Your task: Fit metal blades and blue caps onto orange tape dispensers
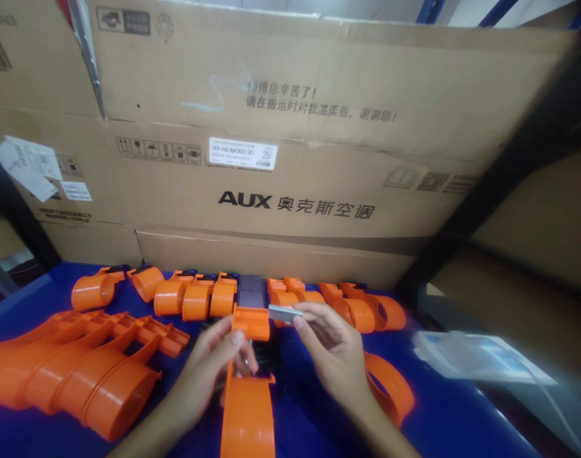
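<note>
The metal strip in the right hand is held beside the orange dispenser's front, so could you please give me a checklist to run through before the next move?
1. Right hand has a grip on the metal strip: ok.
2. Left hand steadies the orange dispenser: ok.
3. Strip sits level against the dispenser's front end: cannot tell, blurred.
4. Fingers are off any sharp edge: cannot tell.
5. Stacked orange parts lie apart from both hands: ok.

Just two bare hands from where I'm standing, left hand (214, 362) and right hand (331, 356), forearms uncovered as far as you can see. Fingers (314, 313) are slim, nails kept short and plain.
</note>
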The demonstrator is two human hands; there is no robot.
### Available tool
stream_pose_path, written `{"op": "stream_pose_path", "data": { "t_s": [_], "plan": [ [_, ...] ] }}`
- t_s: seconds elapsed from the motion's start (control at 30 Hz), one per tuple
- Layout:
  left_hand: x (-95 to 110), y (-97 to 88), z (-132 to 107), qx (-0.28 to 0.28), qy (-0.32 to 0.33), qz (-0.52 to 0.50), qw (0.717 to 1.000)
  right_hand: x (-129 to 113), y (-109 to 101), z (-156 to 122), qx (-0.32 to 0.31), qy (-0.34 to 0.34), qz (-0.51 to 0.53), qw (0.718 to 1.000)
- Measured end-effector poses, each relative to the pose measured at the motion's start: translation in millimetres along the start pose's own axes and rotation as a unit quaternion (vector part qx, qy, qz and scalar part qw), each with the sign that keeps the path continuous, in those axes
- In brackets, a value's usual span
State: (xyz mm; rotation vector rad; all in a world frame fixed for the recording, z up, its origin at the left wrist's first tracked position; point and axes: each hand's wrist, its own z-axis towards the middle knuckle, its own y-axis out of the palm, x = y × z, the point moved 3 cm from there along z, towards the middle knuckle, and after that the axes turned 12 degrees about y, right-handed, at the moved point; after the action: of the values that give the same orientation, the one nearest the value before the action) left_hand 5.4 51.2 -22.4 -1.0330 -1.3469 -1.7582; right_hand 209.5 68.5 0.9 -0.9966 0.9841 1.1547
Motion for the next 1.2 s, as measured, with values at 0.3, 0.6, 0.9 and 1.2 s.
{"op": "stream_pose_path", "data": {
  "t_s": [0.3,0.6,0.9,1.2],
  "plan": [
    [1.8,2.4,-1.2,-0.011,-0.022,-0.010,1.000,-4.6,-2.0,-1.0,-0.016,-0.021,-0.034,0.999],
    [-2.7,2.9,-2.4,-0.074,-0.016,0.055,0.996,-1.3,10.4,-4.9,-0.057,-0.003,-0.049,0.997],
    [-3.8,-1.6,-0.8,-0.037,0.017,0.043,0.998,-5.8,9.0,-9.8,-0.017,-0.001,0.009,1.000],
    [-4.4,2.0,-2.8,-0.042,0.010,0.040,0.998,-9.2,18.4,-15.5,-0.109,-0.039,-0.068,0.991]
  ]
}}
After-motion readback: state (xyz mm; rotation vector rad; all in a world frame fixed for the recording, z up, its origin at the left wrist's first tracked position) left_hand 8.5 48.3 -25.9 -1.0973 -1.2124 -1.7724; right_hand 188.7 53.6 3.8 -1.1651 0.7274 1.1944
